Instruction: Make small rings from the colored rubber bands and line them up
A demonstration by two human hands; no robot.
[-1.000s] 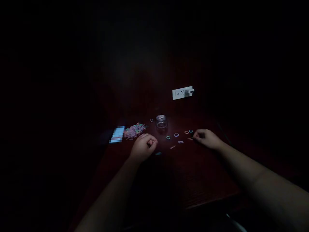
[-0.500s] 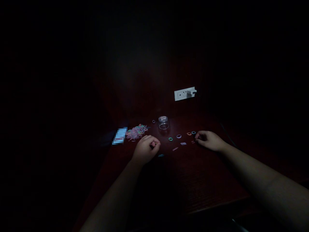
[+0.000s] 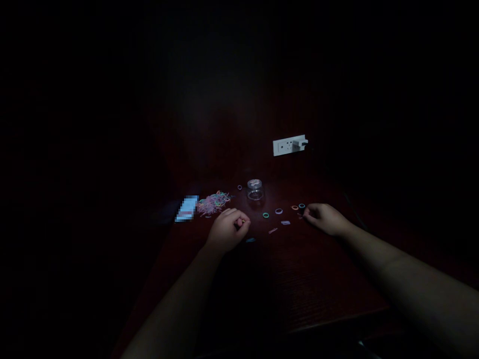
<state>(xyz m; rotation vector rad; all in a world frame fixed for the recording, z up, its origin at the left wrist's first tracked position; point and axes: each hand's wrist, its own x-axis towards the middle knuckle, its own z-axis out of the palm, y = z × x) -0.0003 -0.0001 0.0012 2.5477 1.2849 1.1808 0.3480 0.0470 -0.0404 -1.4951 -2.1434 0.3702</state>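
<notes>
My left hand (image 3: 229, 230) is curled closed beside a pile of thin pastel elastic hair ties (image 3: 214, 203); something small and yellowish shows at its fingertips, too small to name. Further right, my right hand (image 3: 325, 218) rests low over the table with thumb and fingers pinched together. Its fingertips meet small pinkish bands (image 3: 300, 216), and whether they grip one is hidden. Between the hands lie a green ring-shaped hair tie (image 3: 265, 215), a purple one (image 3: 279, 211), an orange one (image 3: 295, 208) and a blue one (image 3: 301, 206). Nearer me are flat bundles in lilac (image 3: 285, 223), pink (image 3: 273, 231) and teal (image 3: 250, 240).
A clear lidded jar (image 3: 255, 192) stands behind the rings, with a small purple ring (image 3: 240, 187) left of it. A lit phone-like screen (image 3: 186, 208) lies left of the pile. On the wall is a socket (image 3: 290, 145) with a plug. The dark red table (image 3: 299, 279) is dimly lit.
The whole view has shifted slightly. My right fingertips have moved a little against the small pinkish bands; my left hand stays curled in nearly the same place.
</notes>
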